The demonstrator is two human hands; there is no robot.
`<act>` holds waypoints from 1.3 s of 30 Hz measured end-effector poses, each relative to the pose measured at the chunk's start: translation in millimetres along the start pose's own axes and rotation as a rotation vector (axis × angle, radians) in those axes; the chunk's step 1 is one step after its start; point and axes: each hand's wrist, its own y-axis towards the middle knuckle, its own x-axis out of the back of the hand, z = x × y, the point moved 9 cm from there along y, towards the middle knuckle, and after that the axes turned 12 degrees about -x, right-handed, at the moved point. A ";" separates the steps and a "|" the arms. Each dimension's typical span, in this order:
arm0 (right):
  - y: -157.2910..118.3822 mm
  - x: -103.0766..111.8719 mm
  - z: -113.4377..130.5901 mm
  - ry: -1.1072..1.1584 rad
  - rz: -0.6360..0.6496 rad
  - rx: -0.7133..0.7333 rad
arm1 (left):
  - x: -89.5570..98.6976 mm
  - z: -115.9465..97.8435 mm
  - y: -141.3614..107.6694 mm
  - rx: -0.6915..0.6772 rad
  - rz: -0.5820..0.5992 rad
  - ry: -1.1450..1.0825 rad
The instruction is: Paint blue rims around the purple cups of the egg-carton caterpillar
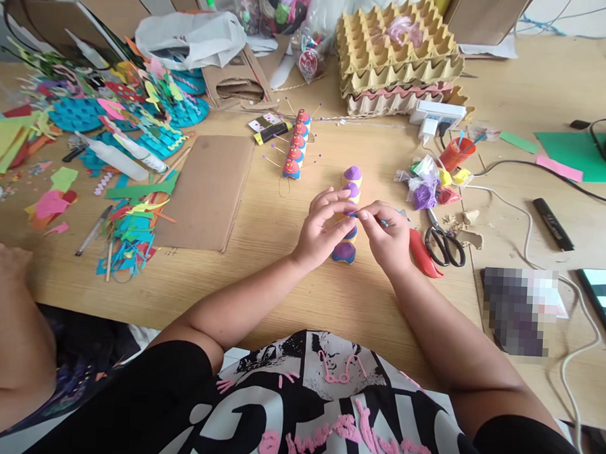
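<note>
My left hand [319, 229] and my right hand [384, 237] meet at the fingertips over an egg-carton strip [353, 173] with purple bumps and blue and yellow parts. Thumb and forefinger of each are pinched together at the same spot, on something tiny and dark that I cannot make out. The other left fingers are loosely stretched. A bit of bright blue shows by the right fingers. My hands cover the middle of the strip. Beyond them lies a finished-looking red and blue egg-carton caterpillar [293, 160] with faces, and thin bead-tipped sticks along its sides.
Black-handled scissors [445, 246], a red piece [424, 254] and bagged clay [425, 186] lie right. A cardboard sheet [208, 188], paper scraps [135, 232] and glue bottles [116, 157] are left. Egg trays [398, 56] stand behind. Another person's arm [7, 333] rests at left.
</note>
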 end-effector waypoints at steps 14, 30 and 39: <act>2.7 -11.0 -25.0 0.108 0.113 -0.122 | 2.4 35.2 -11.7 0.287 -0.147 -0.171; 15.6 10.8 -52.7 0.084 -0.006 -0.282 | 2.5 26.0 4.2 0.117 0.011 -0.027; 12.7 -2.3 -34.9 -0.035 0.117 -0.173 | -5.6 17.2 5.9 -0.026 0.094 0.074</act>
